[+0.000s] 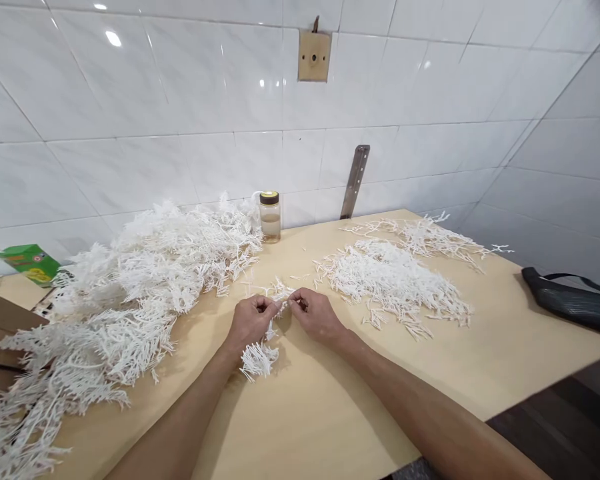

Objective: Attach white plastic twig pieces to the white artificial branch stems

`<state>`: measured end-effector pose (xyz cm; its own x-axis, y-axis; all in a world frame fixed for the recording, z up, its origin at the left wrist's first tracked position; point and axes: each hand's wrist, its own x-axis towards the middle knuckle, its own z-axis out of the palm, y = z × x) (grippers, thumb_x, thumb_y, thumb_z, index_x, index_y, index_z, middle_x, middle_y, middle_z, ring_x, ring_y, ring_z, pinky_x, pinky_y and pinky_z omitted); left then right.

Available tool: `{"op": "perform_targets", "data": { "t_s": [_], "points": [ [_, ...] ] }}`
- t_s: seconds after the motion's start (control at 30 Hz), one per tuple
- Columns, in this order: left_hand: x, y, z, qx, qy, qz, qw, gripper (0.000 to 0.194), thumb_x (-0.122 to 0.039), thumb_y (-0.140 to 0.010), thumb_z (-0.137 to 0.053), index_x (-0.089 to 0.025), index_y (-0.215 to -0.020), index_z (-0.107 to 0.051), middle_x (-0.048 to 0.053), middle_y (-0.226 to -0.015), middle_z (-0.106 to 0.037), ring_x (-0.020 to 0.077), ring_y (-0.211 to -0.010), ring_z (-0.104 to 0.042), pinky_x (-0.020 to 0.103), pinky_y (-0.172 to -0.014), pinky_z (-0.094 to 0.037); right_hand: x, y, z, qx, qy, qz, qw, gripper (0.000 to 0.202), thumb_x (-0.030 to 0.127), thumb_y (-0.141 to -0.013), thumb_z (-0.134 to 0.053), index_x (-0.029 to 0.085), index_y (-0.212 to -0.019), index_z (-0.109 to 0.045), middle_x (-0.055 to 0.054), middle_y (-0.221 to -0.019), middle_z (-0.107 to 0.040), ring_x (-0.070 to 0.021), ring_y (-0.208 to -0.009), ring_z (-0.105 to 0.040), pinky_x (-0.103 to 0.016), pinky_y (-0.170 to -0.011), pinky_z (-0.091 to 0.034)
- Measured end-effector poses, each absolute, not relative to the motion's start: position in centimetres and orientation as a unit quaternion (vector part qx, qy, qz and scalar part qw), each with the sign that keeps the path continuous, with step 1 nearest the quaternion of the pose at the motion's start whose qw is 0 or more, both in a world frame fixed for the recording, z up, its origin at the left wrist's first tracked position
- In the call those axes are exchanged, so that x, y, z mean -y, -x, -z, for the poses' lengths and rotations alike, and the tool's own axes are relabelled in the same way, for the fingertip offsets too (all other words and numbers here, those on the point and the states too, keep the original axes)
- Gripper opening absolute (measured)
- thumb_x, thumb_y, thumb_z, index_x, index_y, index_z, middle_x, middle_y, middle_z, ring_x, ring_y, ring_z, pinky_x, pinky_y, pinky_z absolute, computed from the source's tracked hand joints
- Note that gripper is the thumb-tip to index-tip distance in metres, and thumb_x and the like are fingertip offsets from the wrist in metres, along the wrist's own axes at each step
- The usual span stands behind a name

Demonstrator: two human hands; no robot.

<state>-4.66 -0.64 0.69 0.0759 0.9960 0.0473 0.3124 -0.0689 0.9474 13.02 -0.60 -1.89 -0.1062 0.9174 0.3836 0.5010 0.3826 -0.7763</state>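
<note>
My left hand (253,321) pinches a white plastic sprig (260,359), whose bushy end hangs below the fingers near the tabletop. Close beside it, my right hand (316,313) has thumb and forefinger pressed together at the sprig's upper end. Whatever sits between the right fingertips is too small to make out. A few loose white pieces (279,288) lie just behind both hands. To the right of them spreads a pile of short white pieces (390,277), and to the left rises a large heap of white branching sprigs (145,267).
At the back stand a jar with a dark lid (271,219) and a metal strip (355,181) leaning on the tiled wall. Bare thin stems (437,237) lie far right. A black bag (575,297) is at the right edge, a green box (30,263) at left.
</note>
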Motion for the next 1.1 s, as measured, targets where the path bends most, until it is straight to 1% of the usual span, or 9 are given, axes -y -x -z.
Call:
{"op": "perform_targets", "data": {
  "t_s": [0.2, 0.27, 0.43, 0.5, 0.63, 0.73, 0.83, 0.97, 1.1],
  "points": [
    [1.2, 4.1, -0.6, -0.546, -0.593, -0.417, 0.419, 0.028, -0.041, -0.069, -0.069, -0.015, -0.061, -0.063, -0.004, -0.049, -0.05, 0.0088, -0.046, -0.042, 0.021, -0.047, -0.032, 0.5, -12.4, 2.1, 0.713, 0.527, -0.176, 0.428, 0.01, 0.017, -0.081, -0.051, 0.019, -0.08, -0.06, -0.003, -0.073, -0.066, -0.0154, -0.065, -0.06, -0.028, -0.065, -0.046],
    [1.3, 3.9, -0.5, -0.548, -0.584, -0.423, 0.425, 0.028, -0.041, -0.07, -0.069, -0.015, -0.061, -0.063, -0.004, -0.049, -0.05, 0.0085, -0.046, -0.041, 0.021, -0.047, -0.032, 0.3, -12.6, 2.1, 0.685, 0.554, -0.182, 0.438, 0.009, 0.019, -0.081, -0.05, 0.02, -0.076, -0.058, -0.003, -0.07, -0.066, -0.0161, -0.064, -0.061, -0.028, -0.062, -0.047],
    [1.4, 3.8, -0.3, -0.536, -0.562, -0.442, 0.449, 0.037, -0.049, -0.07, -0.07, -0.014, -0.063, -0.064, -0.004, -0.049, -0.047, 0.0075, -0.046, -0.037, 0.02, -0.047, -0.031, 0.3, -13.4, 1.7, 0.591, 0.566, -0.341, 0.463, 0.012, 0.031, -0.084, -0.049, 0.02, -0.085, -0.056, 0.004, -0.057, -0.057, -0.0111, -0.036, -0.049, -0.023, -0.037, -0.039],
    [1.4, 3.9, -0.3, -0.529, -0.562, -0.44, 0.458, 0.039, -0.052, -0.071, -0.07, -0.013, -0.066, -0.066, -0.004, -0.05, -0.048, 0.0077, -0.047, -0.038, 0.02, -0.047, -0.031, 0.5, -13.6, 1.5, 0.565, 0.552, -0.388, 0.475, 0.014, 0.033, -0.084, -0.05, 0.02, -0.087, -0.056, 0.006, -0.052, -0.054, -0.0103, -0.032, -0.047, -0.022, -0.034, -0.038],
    [1.6, 3.9, -0.4, -0.535, -0.543, -0.454, 0.462, 0.039, -0.052, -0.07, -0.071, -0.013, -0.067, -0.066, -0.004, -0.052, -0.048, 0.0079, -0.049, -0.039, 0.02, -0.048, -0.031, 0.6, -13.8, 1.1, 0.537, 0.555, -0.403, 0.491, 0.016, 0.033, -0.082, -0.052, 0.019, -0.087, -0.057, 0.008, -0.045, -0.051, -0.0102, -0.03, -0.045, -0.02, -0.032, -0.037],
    [1.5, 3.9, -0.3, -0.536, -0.538, -0.457, 0.463, 0.039, -0.052, -0.071, -0.071, -0.013, -0.068, -0.066, -0.005, -0.052, -0.046, 0.0078, -0.049, -0.038, 0.02, -0.049, -0.031, 0.1, -14.7, 0.7, 0.533, 0.569, -0.36, 0.513, 0.018, 0.034, -0.082, -0.052, 0.018, -0.086, -0.058, 0.008, -0.042, -0.048, -0.0105, -0.03, -0.044, -0.02, -0.033, -0.037],
    [1.3, 3.8, -0.1, -0.538, -0.54, -0.459, 0.457, 0.04, -0.053, -0.071, -0.071, -0.014, -0.068, -0.066, -0.004, -0.053, -0.047, 0.0081, -0.05, -0.038, 0.02, -0.049, -0.032, -0.7, -16.6, 0.1, 0.519, 0.596, -0.262, 0.554, 0.02, 0.035, -0.082, -0.05, 0.018, -0.086, -0.059, 0.004, -0.049, -0.055, -0.0111, -0.034, -0.049, -0.022, -0.037, -0.039],
    [1.2, 3.6, -0.2, -0.535, -0.552, -0.458, 0.448, 0.039, -0.052, -0.071, -0.071, -0.014, -0.067, -0.066, -0.003, -0.056, -0.052, 0.009, -0.052, -0.042, 0.02, -0.052, -0.034, -1.8, -19.6, -0.5, 0.492, 0.636, -0.113, 0.584, 0.019, 0.036, -0.083, -0.05, 0.019, -0.084, -0.059, -0.003, -0.071, -0.067, -0.0132, -0.049, -0.057, -0.026, -0.052, -0.044],
    [1.4, 3.9, -0.2, -0.537, -0.55, -0.457, 0.447, 0.039, -0.052, -0.072, -0.07, -0.014, -0.067, -0.065, -0.004, -0.053, -0.048, 0.0084, -0.051, -0.039, 0.02, -0.052, -0.033, -2.8, -22.1, -0.5, 0.478, 0.666, -0.048, 0.571, 0.02, 0.039, -0.083, -0.052, 0.02, -0.084, -0.057, -0.004, -0.073, -0.067, -0.0155, -0.054, -0.057, -0.03, -0.063, -0.045]
  ]
}}
